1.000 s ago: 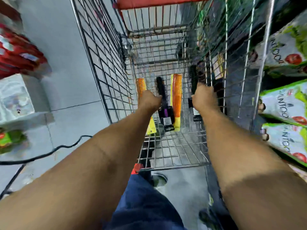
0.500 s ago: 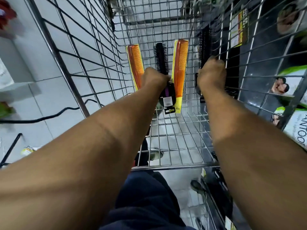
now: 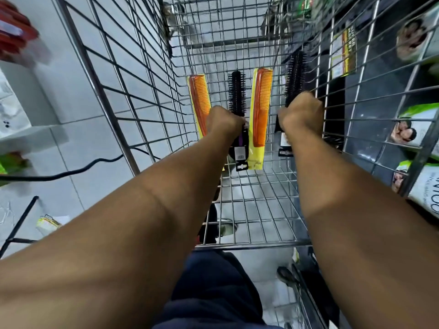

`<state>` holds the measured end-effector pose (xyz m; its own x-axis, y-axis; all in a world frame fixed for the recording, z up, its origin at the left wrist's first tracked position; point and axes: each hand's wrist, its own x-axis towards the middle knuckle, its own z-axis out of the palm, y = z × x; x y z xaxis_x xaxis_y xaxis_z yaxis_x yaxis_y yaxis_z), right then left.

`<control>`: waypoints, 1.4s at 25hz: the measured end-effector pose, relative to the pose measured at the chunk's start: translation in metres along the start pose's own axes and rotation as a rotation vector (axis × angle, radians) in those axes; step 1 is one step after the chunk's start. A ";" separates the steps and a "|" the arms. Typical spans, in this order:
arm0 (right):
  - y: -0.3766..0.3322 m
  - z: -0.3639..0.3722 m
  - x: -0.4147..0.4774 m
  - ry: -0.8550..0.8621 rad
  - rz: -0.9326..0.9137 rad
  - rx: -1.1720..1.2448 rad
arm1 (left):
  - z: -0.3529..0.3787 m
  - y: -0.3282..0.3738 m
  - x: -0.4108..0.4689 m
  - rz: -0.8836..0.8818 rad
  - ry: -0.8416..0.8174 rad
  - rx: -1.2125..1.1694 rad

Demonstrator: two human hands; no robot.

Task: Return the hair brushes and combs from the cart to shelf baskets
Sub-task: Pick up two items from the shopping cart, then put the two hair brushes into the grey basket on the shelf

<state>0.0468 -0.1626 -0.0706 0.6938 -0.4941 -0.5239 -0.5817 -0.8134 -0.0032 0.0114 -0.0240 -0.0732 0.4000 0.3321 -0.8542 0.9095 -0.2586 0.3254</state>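
Observation:
Inside the wire cart [image 3: 261, 210], four items lie side by side. From left to right they are an orange comb on a yellow card [image 3: 199, 98], a black round brush with a purple handle [image 3: 236, 93], a second orange comb [image 3: 261, 108] and another black round brush [image 3: 294, 74]. My left hand [image 3: 223, 122] is a closed fist over the lower end of the left comb, touching the middle brush's neck. My right hand [image 3: 300, 115] is closed around the right brush below its bristles. My fingers are hidden under both hands.
The cart's wire walls rise close on both sides of my arms. Shelves with green-and-white product packs [image 3: 422, 186] stand to the right. A black cable [image 3: 71, 172] runs over the pale tiled floor on the left, near a white shelf base [image 3: 21, 134].
The camera has moved forward and down into the cart. Both hands stay on the same items and now look more tightly closed.

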 end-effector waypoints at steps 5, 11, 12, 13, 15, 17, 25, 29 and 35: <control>0.006 -0.002 -0.013 -0.018 -0.034 0.062 | -0.005 -0.008 0.001 -0.024 -0.019 -0.048; 0.009 -0.021 -0.035 0.047 -0.141 0.191 | -0.018 -0.002 -0.014 0.033 -0.043 -0.186; 0.007 -0.026 -0.041 0.043 -0.150 0.211 | -0.021 0.002 -0.019 0.049 -0.043 -0.210; 0.004 -0.032 -0.044 0.047 -0.155 0.231 | -0.025 0.008 -0.023 0.067 -0.037 -0.234; 0.001 -0.051 -0.060 0.081 -0.178 0.282 | -0.042 0.019 -0.040 0.125 -0.018 -0.264; 0.000 -0.076 -0.082 0.135 -0.206 0.350 | -0.058 0.028 -0.060 0.211 -0.015 -0.273; 0.034 -0.168 -0.174 0.397 -0.331 0.466 | -0.101 0.042 -0.144 0.468 -0.023 -0.344; 0.064 -0.197 -0.212 0.484 -0.345 0.560 | -0.111 0.043 -0.211 0.574 -0.110 -0.388; 0.124 -0.235 -0.270 0.612 -0.352 0.675 | -0.107 0.039 -0.309 0.697 -0.324 -0.411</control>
<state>-0.1133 -0.2025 0.2708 0.8640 -0.4859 0.1321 -0.2880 -0.6921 -0.6619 -0.0646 -0.0396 0.2468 0.8857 -0.0706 -0.4588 0.4630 0.0613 0.8842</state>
